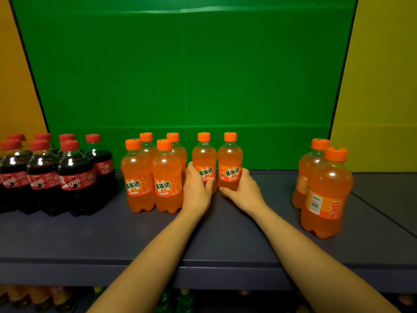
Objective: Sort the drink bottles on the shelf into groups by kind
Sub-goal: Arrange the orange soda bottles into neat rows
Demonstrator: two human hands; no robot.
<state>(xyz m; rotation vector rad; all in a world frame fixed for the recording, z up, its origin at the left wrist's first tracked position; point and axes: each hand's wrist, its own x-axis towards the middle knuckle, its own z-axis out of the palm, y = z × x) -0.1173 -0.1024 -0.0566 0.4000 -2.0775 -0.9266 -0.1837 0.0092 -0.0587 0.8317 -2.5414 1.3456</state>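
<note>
Green panelling (180, 64) forms the back wall of the unit, flanked by yellow side panels (379, 86). The dark grey-blue shelf (112, 236) spans the full width below it.

Bottle groups, left to right:

1. Cola bottles (45, 175): seven, red caps, dark liquid, standing upright in two rows at the far left. Red labels carry white characters, only partly legible.
2. Orange soda cluster (153, 177): four bottles, orange caps, upright and touching, just beside the cola bottles. The two front labels read "美年达" in white on orange.
3. Right-hand pair (322, 188): two orange soda bottles, well apart from the rest, one behind the other. The front label shows a barcode (316, 203); other print is too small to read.
4. Left centre bottle (204, 154) and right centre bottle (230, 154): orange soda, upright, side by side and nearly touching, between the cluster and the right-hand pair. Both labels read "美年达". Their bases are hidden, so contact with the shelf cannot be confirmed.

Hand state:

- Left hand (196, 188) grips the left centre bottle, fingers wrapped round its left side, thumb across the lower front.
- Right hand (244, 192) grips the right centre bottle, fingers round its right side, thumb across the lower front.

Lower-tier bottles (164, 299) appear dimly under the shelf edge; their labels are unreadable.
</note>
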